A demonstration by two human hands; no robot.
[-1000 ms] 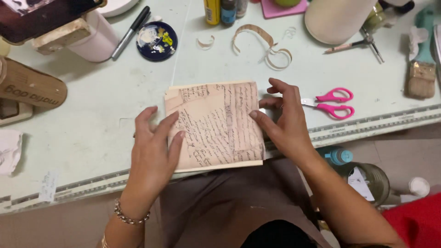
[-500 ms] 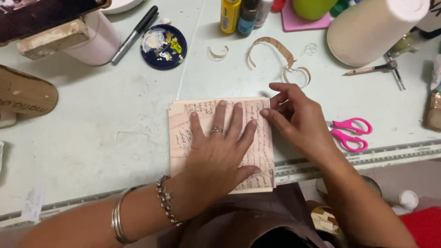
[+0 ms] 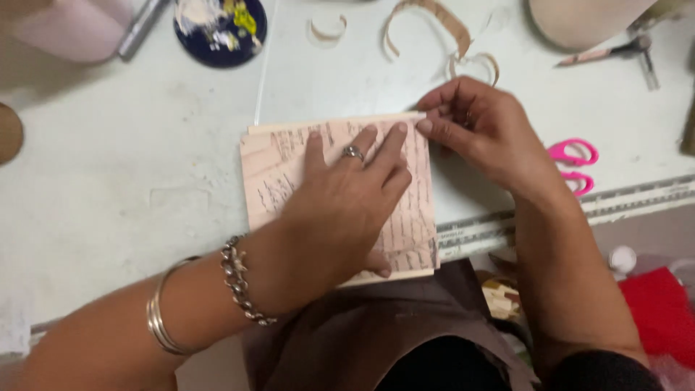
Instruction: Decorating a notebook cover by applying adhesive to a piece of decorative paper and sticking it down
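Note:
A pale pink sheet of paper with dark handwriting print (image 3: 279, 170) lies on a flat card at the table's near edge. My left hand (image 3: 347, 206), with a ring and bracelets, presses flat on the sheet, fingers spread. My right hand (image 3: 481, 127) pinches the sheet's top right corner between thumb and fingertips. The lower part of the sheet is hidden under my left palm.
Pink-handled scissors (image 3: 575, 166) lie right of my right hand. Curled paper strips (image 3: 434, 22) lie beyond the sheet. A dark round paint lid (image 3: 221, 25) and a marker (image 3: 141, 29) sit at the back left. A ruler strip (image 3: 637, 195) runs along the table's edge.
My left hand moved from the sheet's left edge onto its middle and now presses it flat. My right hand shifted up to the top right corner. The camera has come closer.

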